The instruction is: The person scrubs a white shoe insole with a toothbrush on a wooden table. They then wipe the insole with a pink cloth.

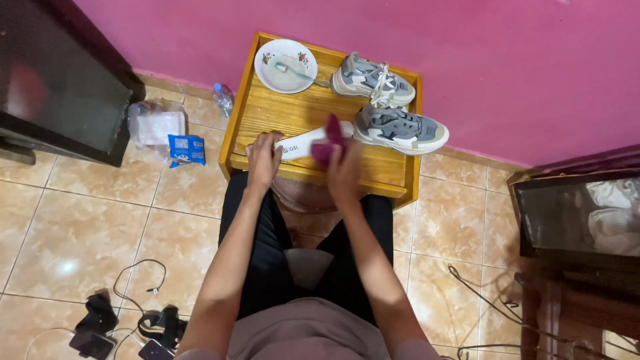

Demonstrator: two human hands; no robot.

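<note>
The left hand (pixel 262 157) is pinning down one end of a white tube (pixel 301 145) on the wooden desk (pixel 313 110), fingers curled over it, while the right hand (pixel 345 170) is gripping a bunched magenta cloth (pixel 328 141) and pressing it against the tube's other end. To my eye the wiping is going best if the left hand is keeping the tube flat and steady, and the cloth is moving along its length rather than dabbing, with light pressure so nothing squeezes out. The tube is lying across the front of the desk, directly between the two hands and touching both. Just beyond the cloth, a pair of grey sneakers (pixel 399 128) is sitting near the wall, and a white bowl (pixel 286 65) with a toothbrush (pixel 293 71) is standing at the far left corner.
</note>
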